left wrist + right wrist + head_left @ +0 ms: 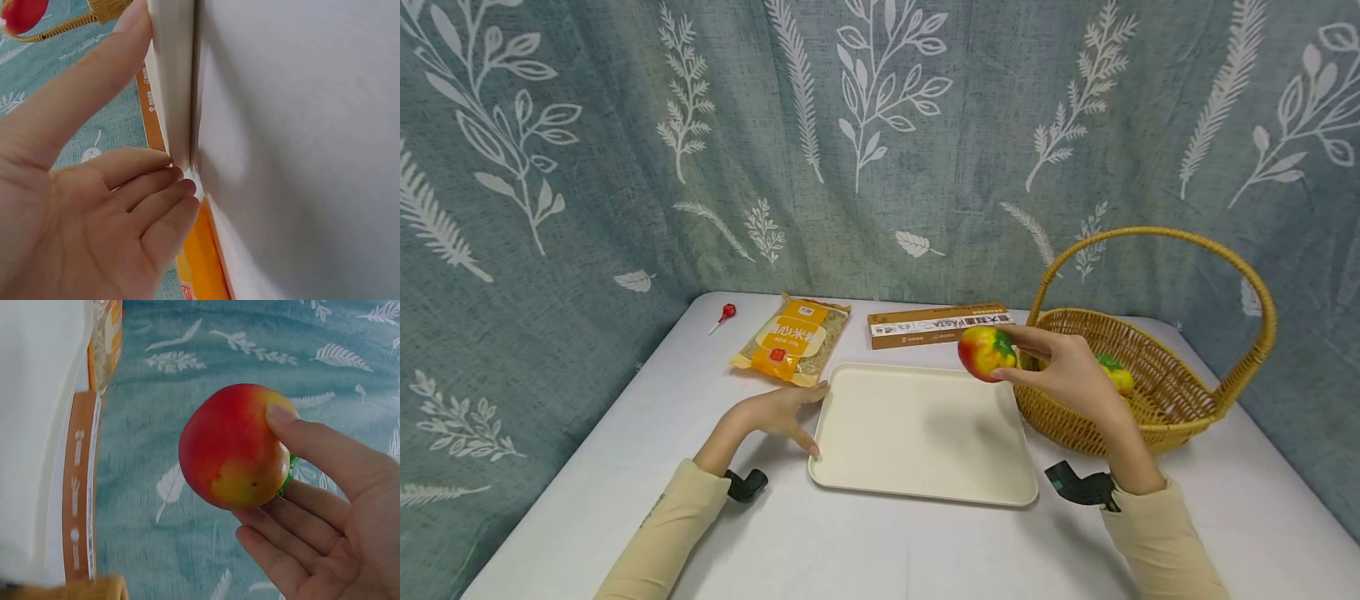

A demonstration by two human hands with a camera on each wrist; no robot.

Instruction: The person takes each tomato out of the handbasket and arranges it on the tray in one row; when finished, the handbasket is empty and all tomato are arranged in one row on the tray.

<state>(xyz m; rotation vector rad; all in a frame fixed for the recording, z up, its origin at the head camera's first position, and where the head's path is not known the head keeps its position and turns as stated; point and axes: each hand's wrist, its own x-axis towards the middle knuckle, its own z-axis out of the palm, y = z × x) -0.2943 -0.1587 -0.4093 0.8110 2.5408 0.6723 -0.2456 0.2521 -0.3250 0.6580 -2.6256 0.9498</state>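
Note:
My right hand point(1067, 371) pinches a red-and-yellow toy fruit point(982, 353) with a green leafy top, between thumb and fingers. It is held above the right back part of a cream tray point(917, 433). In the right wrist view the fruit point(234, 450) shows its smooth red side, with the thumb pressed on its yellow part. At the tray's left edge, my left hand point(775, 417) is spread, thumb and fingertips touching the rim. The left wrist view shows those fingers point(150, 169) loosely extended against the rim point(172, 75).
A wicker basket point(1195, 417) with a tall handle stands right of the tray, holding another yellow-green toy fruit point(1116, 377). Behind the tray lie an orange grain bag point(793, 337) and a brown pasta box point(925, 325). A red lollipop point(727, 312) lies far left. A patterned curtain point(880, 167) hangs behind.

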